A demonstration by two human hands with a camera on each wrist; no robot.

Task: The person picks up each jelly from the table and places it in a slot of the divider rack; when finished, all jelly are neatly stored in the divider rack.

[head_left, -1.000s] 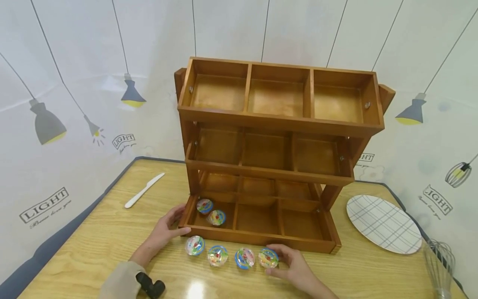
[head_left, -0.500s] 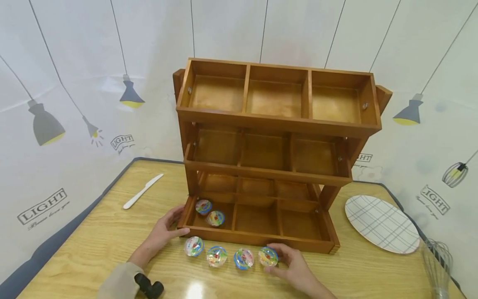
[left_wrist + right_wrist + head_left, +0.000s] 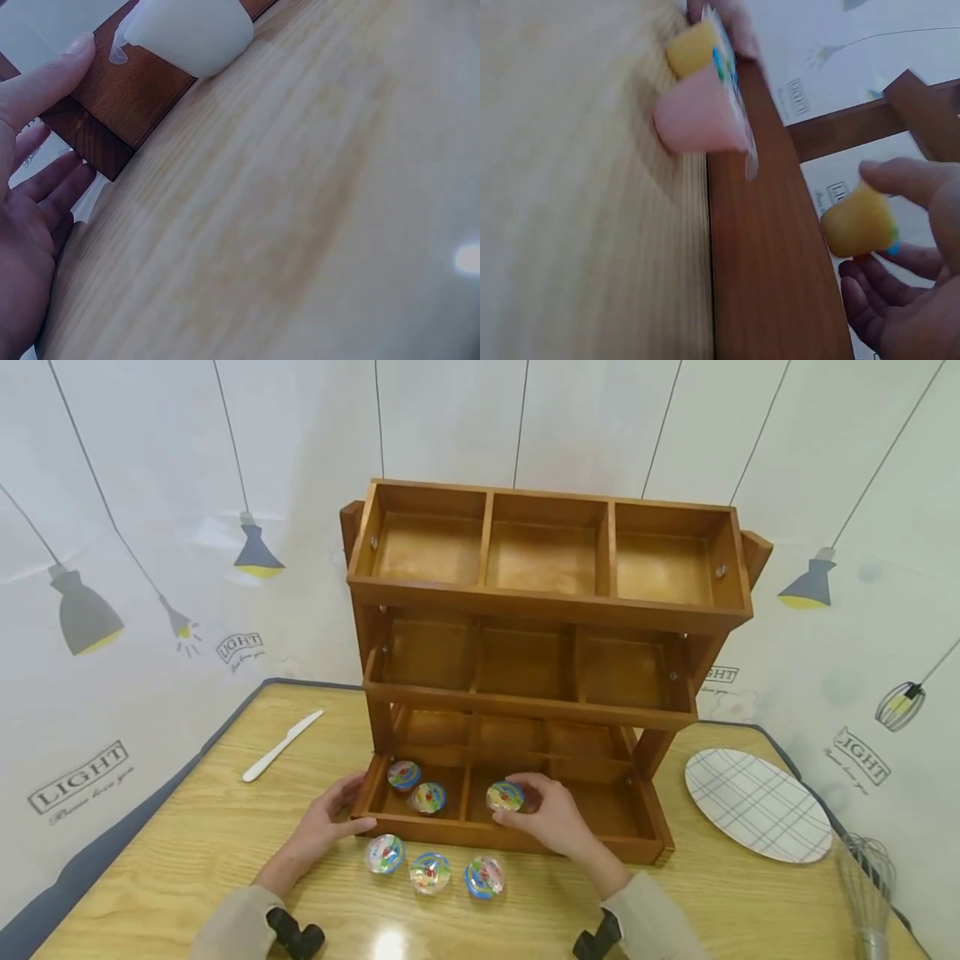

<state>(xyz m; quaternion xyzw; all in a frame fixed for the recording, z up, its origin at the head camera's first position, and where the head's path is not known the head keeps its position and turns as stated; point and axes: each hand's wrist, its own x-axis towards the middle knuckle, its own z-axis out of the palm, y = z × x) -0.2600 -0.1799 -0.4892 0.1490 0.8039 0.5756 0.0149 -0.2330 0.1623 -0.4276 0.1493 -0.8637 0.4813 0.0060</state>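
Observation:
A small jelly cup (image 3: 505, 796) with a printed foil lid is pinched between the thumb and fingers of my right hand (image 3: 551, 817), over the middle compartment of the bottom tier. The right wrist view shows its yellow body (image 3: 859, 223). My left hand (image 3: 322, 818) holds the front left corner of the wooden three-tier rack (image 3: 551, 610), thumb along the front board and fingers at the side. Two jelly cups (image 3: 427, 797) sit in the bottom left compartment. On the table before the rack, a row of three more holds a left cup (image 3: 386, 854), a middle cup (image 3: 431, 873) and a pink one (image 3: 701, 112).
A white plastic knife (image 3: 282, 746) lies on the table at the left. To the right are a checked oval plate (image 3: 757, 806) and a wire whisk (image 3: 867, 893). A printed curtain (image 3: 150, 693) stands behind the table.
My right hand has lifted the rightmost jelly cup from the table row and carried it up and left over the bottom tier. My left hand stays at the rack's corner.

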